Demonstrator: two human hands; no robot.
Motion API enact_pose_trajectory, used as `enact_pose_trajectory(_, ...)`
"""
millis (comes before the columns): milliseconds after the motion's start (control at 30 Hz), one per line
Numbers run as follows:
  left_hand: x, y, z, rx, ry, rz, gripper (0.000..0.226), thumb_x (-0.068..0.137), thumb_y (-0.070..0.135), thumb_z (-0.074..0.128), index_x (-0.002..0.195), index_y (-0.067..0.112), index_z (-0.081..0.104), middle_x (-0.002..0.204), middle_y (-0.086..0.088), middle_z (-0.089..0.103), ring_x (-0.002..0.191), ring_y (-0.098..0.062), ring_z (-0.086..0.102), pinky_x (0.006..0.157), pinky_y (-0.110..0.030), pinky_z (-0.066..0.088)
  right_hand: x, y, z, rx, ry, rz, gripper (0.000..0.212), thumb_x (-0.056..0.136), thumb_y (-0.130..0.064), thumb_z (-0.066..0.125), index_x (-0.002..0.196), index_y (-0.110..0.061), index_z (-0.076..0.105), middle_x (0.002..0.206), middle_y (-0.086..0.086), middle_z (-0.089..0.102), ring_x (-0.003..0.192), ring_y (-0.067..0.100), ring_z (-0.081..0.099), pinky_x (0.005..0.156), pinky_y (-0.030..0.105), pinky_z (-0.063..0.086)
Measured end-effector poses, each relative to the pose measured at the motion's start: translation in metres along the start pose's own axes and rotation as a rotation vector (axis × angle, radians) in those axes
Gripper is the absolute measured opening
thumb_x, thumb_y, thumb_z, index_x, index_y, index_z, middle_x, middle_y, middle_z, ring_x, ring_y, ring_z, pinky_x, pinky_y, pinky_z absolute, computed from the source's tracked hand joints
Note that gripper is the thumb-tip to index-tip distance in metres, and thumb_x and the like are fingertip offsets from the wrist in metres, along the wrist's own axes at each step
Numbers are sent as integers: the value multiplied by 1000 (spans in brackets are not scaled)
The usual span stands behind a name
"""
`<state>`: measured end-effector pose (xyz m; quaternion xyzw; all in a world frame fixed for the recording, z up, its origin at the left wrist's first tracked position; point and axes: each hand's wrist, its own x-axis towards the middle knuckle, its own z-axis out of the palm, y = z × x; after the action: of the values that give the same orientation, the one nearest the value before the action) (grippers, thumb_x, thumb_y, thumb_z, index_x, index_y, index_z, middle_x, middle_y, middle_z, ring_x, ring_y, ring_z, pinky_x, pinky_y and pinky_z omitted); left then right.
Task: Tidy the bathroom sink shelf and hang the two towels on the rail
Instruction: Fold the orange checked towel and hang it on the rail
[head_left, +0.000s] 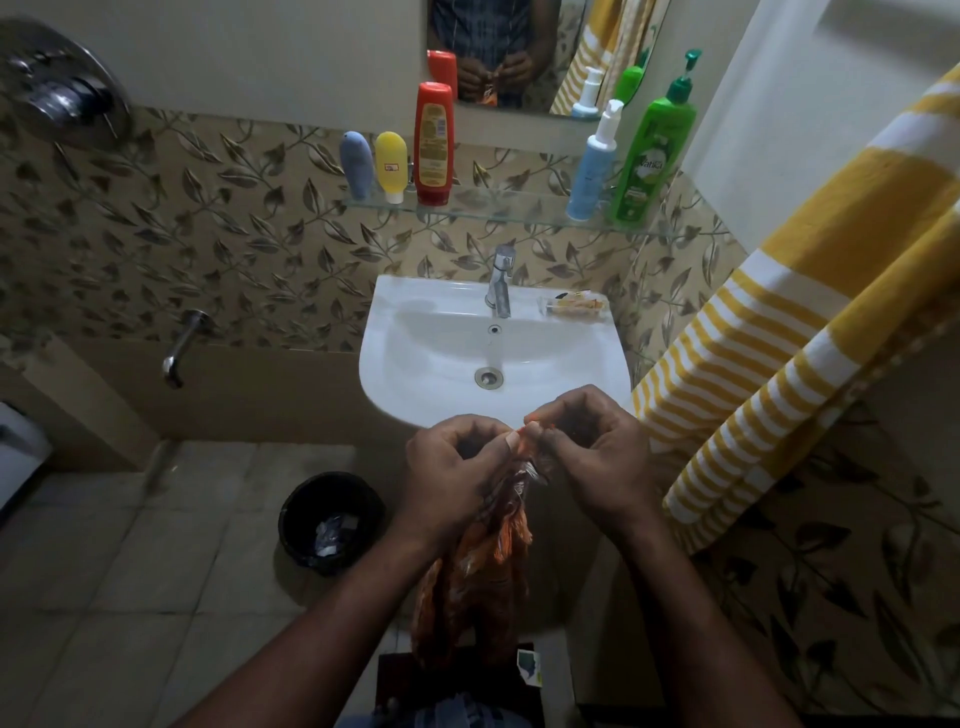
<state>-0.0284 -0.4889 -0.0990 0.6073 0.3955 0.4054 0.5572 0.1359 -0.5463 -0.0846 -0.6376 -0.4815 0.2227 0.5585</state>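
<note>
**Inspector:** Position of hands?

**Assistant:** Both raised at near centre, just in front of the near rim of the sink (415, 364). Left hand (457, 467) pinching the top edge of a crinkled orange-and-clear plastic bag (488, 561) between thumb and fingertip. Right hand (597, 457) pinching the same edge from the right, fingers curled. Bag hanging down between the forearms.

**Inspector:** Shelf?

**Assistant:** Glass shelf (498, 208) on the far wall, above the tap (500, 280). At its left end, close together and cap-down: grey-blue tube (356, 163), yellow tube (390, 163), red bottle (432, 145). At its right end, upright and side by side: blue pump bottle (592, 166), green pump bottle (652, 161).

**Inspector:** Towels?

**Assistant:** Yellow-and-white striped towel (779, 338) draped at right, just beside the sink. One cloth or two: cannot tell. Rail not visible.

**Inspector:** Step in hand?

**Assistant:** By judgement, working the bag's mouth, whether opening or closing unclear. Likely for rubbish: small packet (574, 305) lying on the sink's far right rim, black bin (291, 499) on the floor at left with scraps inside.

**Inspector:** Recommendations?

**Assistant:** Keep both pinches close together at the mouth. Ease the film apart or twist it shut, never yank, given thin plastic prone to tearing. Support from below if loaded. Hold clear of the basin. Clear the packet from the rim before turning to the towels.
</note>
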Motion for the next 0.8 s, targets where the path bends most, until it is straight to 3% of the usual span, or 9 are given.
enact_pose_trajectory(233, 1, 0, -1, 12, -88, 34, 14, 96, 9, 74, 91, 20, 80, 86, 0, 81, 82, -15, 78, 75, -31, 63, 2, 1, -7, 93, -24, 10, 19, 84, 2, 83, 90, -11, 70, 86, 10, 75, 81, 31, 75, 74, 53, 63)
enact_pose_trajectory(367, 4, 0, -1, 84, -99, 96, 10, 96, 7, 72, 95, 13, 80, 88, 0, 80, 83, -11, 77, 75, -28, 62, 5, -1, -15, 108, -155, 60, 23, 86, 2, 82, 102, -12, 73, 91, 9, 75, 86, 29, 74, 76, 43, 62)
enact_pose_trajectory(467, 4, -1, 0, 77, -116, 98, 8, 96, 5, 72, 96, 9, 79, 87, -2, 80, 81, -11, 77, 72, -23, 59, 9, -2, -21, 6, -247, 90, 21, 87, -5, 83, 100, -20, 80, 93, 6, 78, 88, 30, 75, 79, 46, 63)
enact_pose_trajectory(633, 4, -4, 5, 91, -179, 106, 5, 95, 17, 74, 96, 20, 77, 88, 2, 79, 83, -13, 77, 76, -32, 62, 12, -9, -23, -107, -165, 10, 17, 84, -5, 83, 84, -21, 78, 83, -2, 76, 78, 25, 74, 72, 52, 61)
enact_pose_trajectory(733, 4, -7, 5, 64, -237, 12, 3, 95, 19, 74, 96, 16, 75, 87, -1, 79, 81, -17, 77, 74, -37, 63, 11, -13, -24, -216, -120, -104, 17, 84, -2, 80, 84, -19, 76, 84, -8, 73, 81, 14, 71, 72, 41, 59)
enact_pose_trajectory(800, 2, -10, 7, -11, -211, -57, 4, 97, 10, 72, 95, 7, 72, 83, -1, 78, 76, -14, 75, 69, -31, 59, 9, -13, -27, -261, -62, -132, 16, 85, -1, 77, 85, -17, 75, 85, -9, 71, 81, 10, 69, 69, 34, 58)
